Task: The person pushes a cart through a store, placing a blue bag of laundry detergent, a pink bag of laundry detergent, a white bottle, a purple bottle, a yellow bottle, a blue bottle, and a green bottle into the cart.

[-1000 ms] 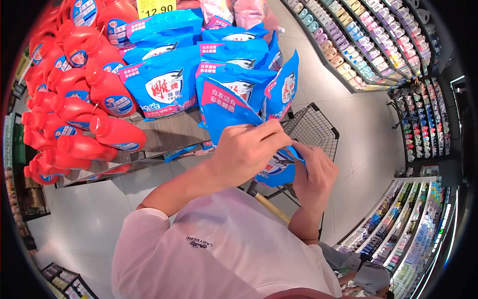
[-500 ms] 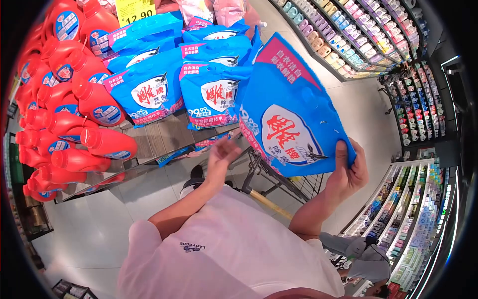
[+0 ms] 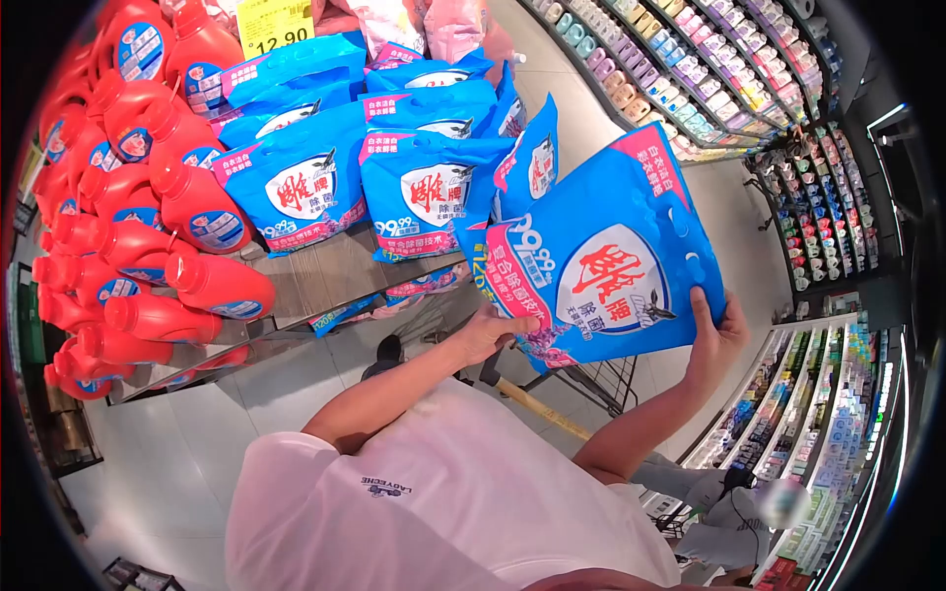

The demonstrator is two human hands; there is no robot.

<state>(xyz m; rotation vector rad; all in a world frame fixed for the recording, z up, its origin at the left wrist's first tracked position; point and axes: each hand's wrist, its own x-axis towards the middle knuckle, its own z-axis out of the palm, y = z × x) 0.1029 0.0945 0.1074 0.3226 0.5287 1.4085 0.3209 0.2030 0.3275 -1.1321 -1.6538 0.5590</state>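
1. My left hand (image 3: 488, 330) is closest to my chest. Its fingers are curled shut on the lower left corner of the blue detergent bag (image 3: 601, 276), with the thumb lying over the printed front. The forearm comes up from my white sleeve with the elbow bent outward.
2. My right hand (image 3: 714, 333) grips the bag's lower right edge. The thumb presses on the front and the other fingers wrap behind, where I cannot see them. The wrist is bent back and the forearm angles up from below.
3. The bag hangs in the air between both hands, tilted with its pink top band toward the upper right and its front facing me.
4. Right under the bag is the shopping cart (image 3: 603, 379), its wire side and pale handle bar partly hidden by the bag.
5. Beyond it is the wooden shelf (image 3: 325, 266), where more blue bags (image 3: 296, 187) stand side by side and red bottles (image 3: 187, 197) lie stacked to their left.
6. A yellow price tag (image 3: 274, 20) sits above them.
7. Farther off, on the right, long aisle shelves (image 3: 690, 69) full of small packages run away across the floor.
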